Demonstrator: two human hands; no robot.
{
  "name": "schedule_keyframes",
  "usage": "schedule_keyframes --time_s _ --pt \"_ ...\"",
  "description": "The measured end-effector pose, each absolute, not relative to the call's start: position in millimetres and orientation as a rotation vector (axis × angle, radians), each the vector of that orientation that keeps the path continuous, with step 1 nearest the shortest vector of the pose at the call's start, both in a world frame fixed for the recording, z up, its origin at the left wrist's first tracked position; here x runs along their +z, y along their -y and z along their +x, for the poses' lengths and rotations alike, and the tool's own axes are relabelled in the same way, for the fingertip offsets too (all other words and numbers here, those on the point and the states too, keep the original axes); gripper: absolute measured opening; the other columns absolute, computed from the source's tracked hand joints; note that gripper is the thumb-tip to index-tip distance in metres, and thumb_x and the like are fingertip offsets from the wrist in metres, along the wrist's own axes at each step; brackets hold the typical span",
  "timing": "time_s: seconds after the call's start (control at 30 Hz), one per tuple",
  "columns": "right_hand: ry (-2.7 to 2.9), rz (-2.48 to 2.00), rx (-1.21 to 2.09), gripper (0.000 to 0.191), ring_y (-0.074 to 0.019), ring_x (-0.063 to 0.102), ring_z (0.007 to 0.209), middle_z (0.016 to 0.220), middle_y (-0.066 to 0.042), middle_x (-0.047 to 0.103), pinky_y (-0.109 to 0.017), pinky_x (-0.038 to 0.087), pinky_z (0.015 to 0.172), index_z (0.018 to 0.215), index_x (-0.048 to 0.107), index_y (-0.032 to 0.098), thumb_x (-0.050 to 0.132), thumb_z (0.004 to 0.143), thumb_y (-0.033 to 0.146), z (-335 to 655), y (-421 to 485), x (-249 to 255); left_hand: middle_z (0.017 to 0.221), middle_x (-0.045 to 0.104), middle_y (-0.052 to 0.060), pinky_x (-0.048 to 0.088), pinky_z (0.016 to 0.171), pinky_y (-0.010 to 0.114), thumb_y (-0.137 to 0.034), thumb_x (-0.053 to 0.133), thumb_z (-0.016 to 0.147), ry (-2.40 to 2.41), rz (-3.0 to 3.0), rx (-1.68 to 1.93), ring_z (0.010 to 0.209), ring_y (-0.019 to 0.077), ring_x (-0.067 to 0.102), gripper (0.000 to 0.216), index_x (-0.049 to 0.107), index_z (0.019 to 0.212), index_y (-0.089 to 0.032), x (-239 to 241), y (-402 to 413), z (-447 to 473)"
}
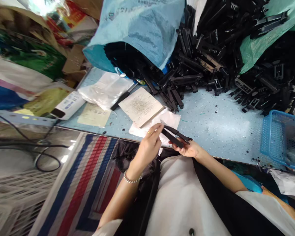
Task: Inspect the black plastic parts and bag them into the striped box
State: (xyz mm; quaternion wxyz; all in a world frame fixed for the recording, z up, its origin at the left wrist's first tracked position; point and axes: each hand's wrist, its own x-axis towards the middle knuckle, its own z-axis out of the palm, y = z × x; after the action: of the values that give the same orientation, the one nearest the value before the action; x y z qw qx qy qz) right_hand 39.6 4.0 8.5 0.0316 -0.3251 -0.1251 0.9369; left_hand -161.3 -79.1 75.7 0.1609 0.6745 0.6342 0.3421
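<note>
Close to the table's front edge, both hands are on a black two-armed part, long and narrow with a gap between its arms. My right hand grips its right end from below, fingers curled round it. At the other end, my left hand has thumb and fingers pinched together at the tips of the arms. Whether a smaller piece sits between those fingertips cannot be made out. Beneath the part lies a crumpled white sheet, and just behind it a square pale board bears dark specks.
Black parts lie heaped across the back, partly inside a blue sack. A blue plastic basket stands at the right edge. Clear plastic bags and a yellowish paper lie left on the speckled blue table.
</note>
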Motion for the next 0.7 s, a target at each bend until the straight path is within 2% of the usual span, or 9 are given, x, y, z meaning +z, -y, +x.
schedule_keyframes --time_s 0.1,0.17,0.23,0.3,0.43,0.47,0.53,0.63,0.7 --pt "0.780 -1.108 2.554 0.010 -0.0128 0.061 0.067 0.078 -0.001 0.066 -0.021 0.052 0.056 0.089 0.063 0.017 0.062 0.093 0.027 34.0 -2.5 7.4 0.148 0.056 0.012 0.049 0.117 0.039 -0.002 0.041 0.095 -1.541 1.989 1.005 0.138 0.0226 0.056 0.064 0.044 0.155 -0.024 78.9 91.5 -131.5" --pt "1.047 -1.149 2.299 0.010 -0.0157 0.062 0.076 0.081 0.000 0.066 -0.025 0.053 0.069 0.083 0.063 0.019 0.068 0.087 0.027 34.9 -0.1 17.2 0.150 0.055 0.012 0.049 0.117 0.040 -0.002 0.042 0.095 -1.418 1.999 0.982 0.139 0.0227 0.055 0.067 0.039 0.158 -0.025 74.3 93.3 -113.4" --pt "1.424 -1.187 1.960 0.006 -0.0183 0.062 0.086 0.087 -0.001 0.067 -0.029 0.052 0.080 0.087 0.064 0.020 0.067 0.087 0.025 39.3 3.9 34.5 0.150 0.054 0.015 0.049 0.116 0.044 -0.006 0.046 0.095 -1.408 2.005 0.952 0.140 0.0258 0.055 0.064 0.039 0.157 -0.022 70.5 92.1 -102.6" --pt "1.787 -1.143 1.718 0.008 -0.0196 0.062 0.089 0.092 -0.002 0.068 -0.033 0.050 0.085 0.096 0.066 0.020 0.062 0.089 0.022 45.3 8.1 54.7 0.142 0.060 0.017 0.053 0.112 0.046 -0.013 0.053 0.097 -1.450 2.014 0.960 0.132 0.0276 0.061 0.054 0.049 0.150 -0.019 75.1 94.5 -103.7" --pt "2.063 -0.819 1.965 0.023 -0.0190 0.066 0.091 0.102 -0.004 0.071 -0.033 0.053 0.083 0.115 0.067 0.022 0.063 0.092 0.026 54.5 1.3 81.5 0.124 0.072 0.008 0.058 0.104 0.038 -0.029 0.058 0.099 -1.553 1.856 0.863 0.114 0.0225 0.071 0.036 0.066 0.134 -0.026 114.0 133.6 -153.3" --pt "2.081 -0.807 1.936 0.027 -0.0192 0.067 0.093 0.107 -0.005 0.072 -0.033 0.054 0.084 0.119 0.066 0.022 0.062 0.094 0.030 54.9 -6.5 82.8 0.124 0.073 0.006 0.058 0.103 0.037 -0.033 0.060 0.098 -1.577 1.805 0.769 0.115 0.0229 0.071 0.035 0.068 0.132 -0.031 122.9 148.8 -174.5" --pt "2.112 -0.926 1.635 0.032 -0.0200 0.067 0.098 0.118 -0.008 0.069 -0.035 0.055 0.086 0.126 0.064 0.023 0.058 0.098 0.035 51.4 -30.0 78.7 0.124 0.075 0.003 0.057 0.103 0.036 -0.043 0.063 0.094 -1.580 1.722 0.541 0.115 0.0251 0.071 0.036 0.071 0.129 -0.036 127.2 175.5 -219.3" --pt "2.113 -1.166 1.031 0.040 -0.0236 0.065 0.103 0.131 -0.015 0.060 -0.041 0.055 0.090 0.136 0.057 0.022 0.057 0.098 0.036 34.4 -76.0 62.3 0.118 0.079 0.005 0.056 0.102 0.041 -0.054 0.066 0.085 -1.698 1.467 0.255 0.110 0.0309 0.073 0.040 0.077 0.115 -0.030 90.6 185.6 -270.4" --pt "2.139 -1.296 0.827 0.048 -0.0281 0.064 0.110 0.135 -0.018 0.057 -0.045 0.054 0.094 0.141 0.053 0.020 0.060 0.097 0.038 17.9 -104.7 51.4 0.114 0.079 0.011 0.055 0.102 0.046 -0.050 0.067 0.078 -1.868 1.261 0.088 0.110 0.0359 0.073 0.040 0.079 0.105 -0.022 49.6 171.3 -284.2"
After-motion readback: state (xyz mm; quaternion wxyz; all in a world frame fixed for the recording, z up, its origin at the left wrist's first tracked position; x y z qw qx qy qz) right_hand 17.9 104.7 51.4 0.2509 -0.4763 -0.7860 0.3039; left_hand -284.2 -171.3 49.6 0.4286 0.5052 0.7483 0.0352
